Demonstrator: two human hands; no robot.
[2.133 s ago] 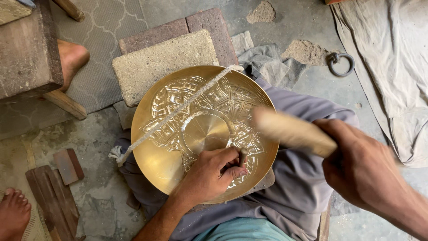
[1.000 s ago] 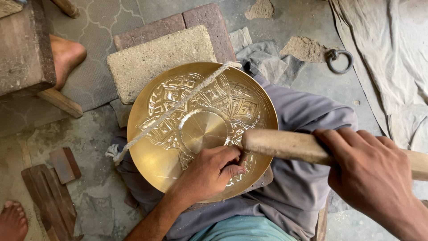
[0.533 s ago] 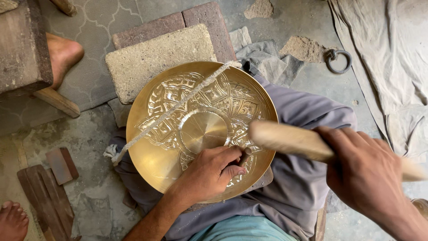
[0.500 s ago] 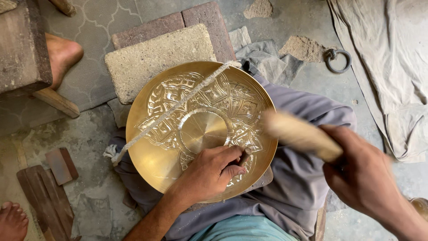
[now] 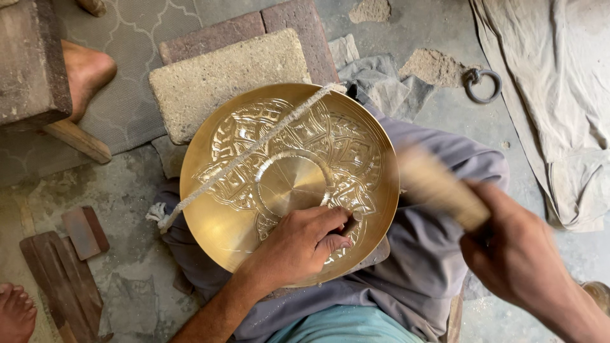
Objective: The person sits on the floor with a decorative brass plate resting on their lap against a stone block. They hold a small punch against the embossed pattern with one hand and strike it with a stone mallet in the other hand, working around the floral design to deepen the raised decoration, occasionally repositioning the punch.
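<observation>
Floor of worn grey concrete, dusty throughout. Pale crumpled cloth spread over its right side. Rough stone block at top centre, backed by reddish bricks touching its far edge. Round brass plate, embossed with a floral pattern around a plain centre disc, resting on a lap draped in grey fabric, far rim just beside the stone block. Frayed whitish cord stretched diagonally across the plate from upper right rim to lower left. Dark wooden block at upper left, with a bare foot against its right side. Wooden planks at lower left, another foot beside them. Right hand at the right, grip clenched around a wooden mallet handle, blurred with motion, just off the plate's right rim. Left hand lying on the plate's near inner wall, grip closed on a small tool pressed against the embossed band; kind of tool too hidden to tell. Iron ring lying on the floor beside the cloth.
</observation>
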